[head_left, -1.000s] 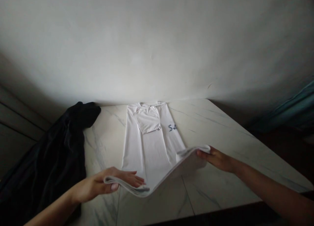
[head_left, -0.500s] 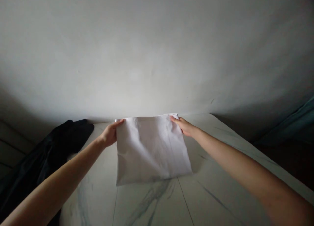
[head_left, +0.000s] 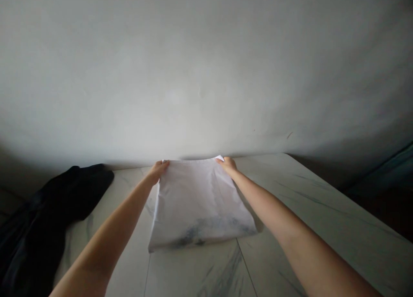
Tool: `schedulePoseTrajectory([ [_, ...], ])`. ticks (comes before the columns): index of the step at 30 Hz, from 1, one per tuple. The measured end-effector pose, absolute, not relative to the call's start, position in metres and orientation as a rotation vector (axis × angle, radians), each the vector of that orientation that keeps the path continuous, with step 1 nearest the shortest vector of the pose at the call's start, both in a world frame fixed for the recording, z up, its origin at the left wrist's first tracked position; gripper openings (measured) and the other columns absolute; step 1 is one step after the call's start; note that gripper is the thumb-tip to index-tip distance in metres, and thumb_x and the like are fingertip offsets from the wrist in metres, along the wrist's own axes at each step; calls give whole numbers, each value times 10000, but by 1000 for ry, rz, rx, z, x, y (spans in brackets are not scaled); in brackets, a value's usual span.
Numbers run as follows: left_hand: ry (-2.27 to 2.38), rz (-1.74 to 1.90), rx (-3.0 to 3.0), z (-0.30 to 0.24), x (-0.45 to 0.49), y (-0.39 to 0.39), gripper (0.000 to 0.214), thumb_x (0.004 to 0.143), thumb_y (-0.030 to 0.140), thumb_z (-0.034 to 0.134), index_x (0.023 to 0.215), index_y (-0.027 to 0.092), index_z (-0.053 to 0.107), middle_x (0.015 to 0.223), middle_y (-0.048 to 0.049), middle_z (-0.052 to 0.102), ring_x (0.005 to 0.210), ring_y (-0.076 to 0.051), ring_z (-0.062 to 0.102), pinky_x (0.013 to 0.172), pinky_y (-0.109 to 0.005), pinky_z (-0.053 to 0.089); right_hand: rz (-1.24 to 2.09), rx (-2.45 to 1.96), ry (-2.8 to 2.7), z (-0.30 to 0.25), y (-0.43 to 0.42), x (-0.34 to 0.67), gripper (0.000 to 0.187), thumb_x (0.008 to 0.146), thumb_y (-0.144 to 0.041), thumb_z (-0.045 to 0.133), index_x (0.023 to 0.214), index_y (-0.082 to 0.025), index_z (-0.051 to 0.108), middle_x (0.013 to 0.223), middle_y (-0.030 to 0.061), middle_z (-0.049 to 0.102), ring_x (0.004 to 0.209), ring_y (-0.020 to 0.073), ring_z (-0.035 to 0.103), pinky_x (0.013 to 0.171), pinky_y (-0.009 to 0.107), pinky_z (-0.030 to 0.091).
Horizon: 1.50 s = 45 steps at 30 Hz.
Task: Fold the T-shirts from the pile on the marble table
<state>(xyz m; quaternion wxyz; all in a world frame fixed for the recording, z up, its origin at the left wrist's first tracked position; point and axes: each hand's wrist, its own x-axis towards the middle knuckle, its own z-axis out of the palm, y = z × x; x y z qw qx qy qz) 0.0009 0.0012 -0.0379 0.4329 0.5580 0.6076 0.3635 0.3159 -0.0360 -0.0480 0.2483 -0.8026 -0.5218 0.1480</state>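
Since a second ago, the near edge of the white garment [head_left: 196, 196] has been carried to the far side of the worktop [head_left: 284, 180], close to the wall [head_left: 206, 73]; the piece therefore appears doubled over. Left hand [head_left: 158, 169] pinches the far left corner, right hand [head_left: 229, 165] the far right corner

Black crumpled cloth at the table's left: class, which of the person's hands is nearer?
Left. The left hand is to the right of the black cloth, gripping the white fabric at its far left corner; the right hand grips the far right corner, farther off.
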Motion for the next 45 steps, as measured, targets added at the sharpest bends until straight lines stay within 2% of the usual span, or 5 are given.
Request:
schedulePoseTrajectory([
  [9, 2052, 613, 2035, -42, 1, -12, 299, 958, 415, 441, 1033, 220, 655, 1009, -113, 742, 965, -263, 675, 707, -287, 444, 67, -2386, -1550, -53, -48, 298, 381, 1015, -470, 404, 1123, -217, 667, 1104, 123, 725, 1001, 230, 683, 741, 273, 468],
  [18, 1973, 625, 1970, -50, -15, -3, 320, 874, 426, 550, 1117, 232, 626, 844, -47, 720, 824, -226, 667, 623, -263, 418, -12, -2385, -1523, -57, -52, 292, 338, 1013, -405, 438, 1147, -157, 625, 1066, 142, 729, 987, 228, 691, 729, 264, 457],
  [24, 1422, 844, 1599, -60, -42, 7, 516, 644, 476, 720, 1048, 165, 640, 599, 44, 594, 508, -125, 516, 486, -225, 331, 95, -2288, -1453, -61, -51, 312, 326, 1006, -343, 430, 1024, -185, 715, 1060, 118, 742, 991, 223, 678, 733, 252, 430],
  [32, 1190, 1265, 1431, -61, -30, 0, 488, 555, 416, 799, 939, 193, 596, 683, 72, 551, 589, -87, 525, 537, -199, 392, 88, -2057, -1506, -71, -56, 323, 284, 965, -380, 499, 1055, -220, 715, 954, 80, 757, 847, 205, 669, 660, 251, 395],
  [45, 1504, 739, 1350, -53, -50, 4, 545, 500, 628, 814, 707, 137, 701, 609, -18, 664, 473, -95, 513, 449, -216, 346, 854, -1960, -1350, -52, -49, 351, 268, 864, -348, 630, 705, -136, 670, 594, 29, 654, 491, 103, 560, 458, 177, 382],
])
